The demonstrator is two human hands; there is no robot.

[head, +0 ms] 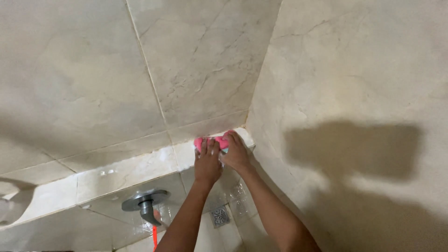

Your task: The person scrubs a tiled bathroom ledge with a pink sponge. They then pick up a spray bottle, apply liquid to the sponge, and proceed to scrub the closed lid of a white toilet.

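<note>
Head view, hands [221,156] pressing pink cloth [211,142]

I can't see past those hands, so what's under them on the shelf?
A pink sponge or cloth sits under the left hand and right hand, pressed on the tiled ledge in the corner. Only its top edge shows; the rest is covered.

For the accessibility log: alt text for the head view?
Both hands, left hand and right hand, press a pink cloth onto a tiled ledge in a beige wall corner. Below: a metal tap handle and floor drain.
</note>
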